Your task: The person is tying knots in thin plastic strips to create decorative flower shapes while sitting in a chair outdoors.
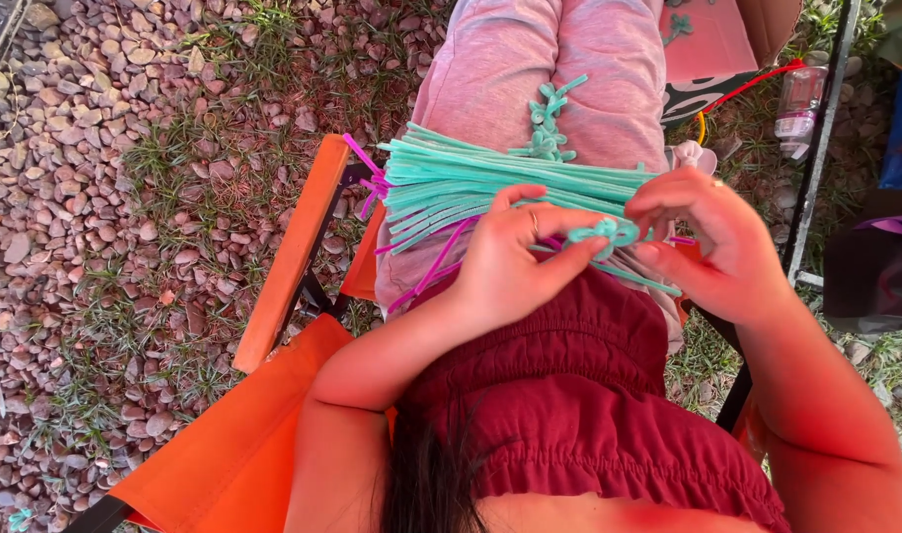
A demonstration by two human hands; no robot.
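**Teal pipe cleaner coil pinched between 2 hands**

A small teal coil (609, 233) is held at centre right of the frame, pinched between thumb and fingers of the left hand (515, 259) and the closed fingertips of the right hand (703, 237). A bundle of teal pipe cleaners (470, 183) is laid across the lap just above, with magenta pipe cleaners (411, 286) beneath. An orange chair (283, 266) is seen at lower left.

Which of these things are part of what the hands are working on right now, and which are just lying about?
In use:
- left hand and right hand, pinching a teal coiled piece
- teal pipe cleaner bundle across the lap
- magenta pipe cleaners under it
- finished teal twist on the lap

Lying about:
- plastic bottle
- orange folding chair
- pebbles and grass
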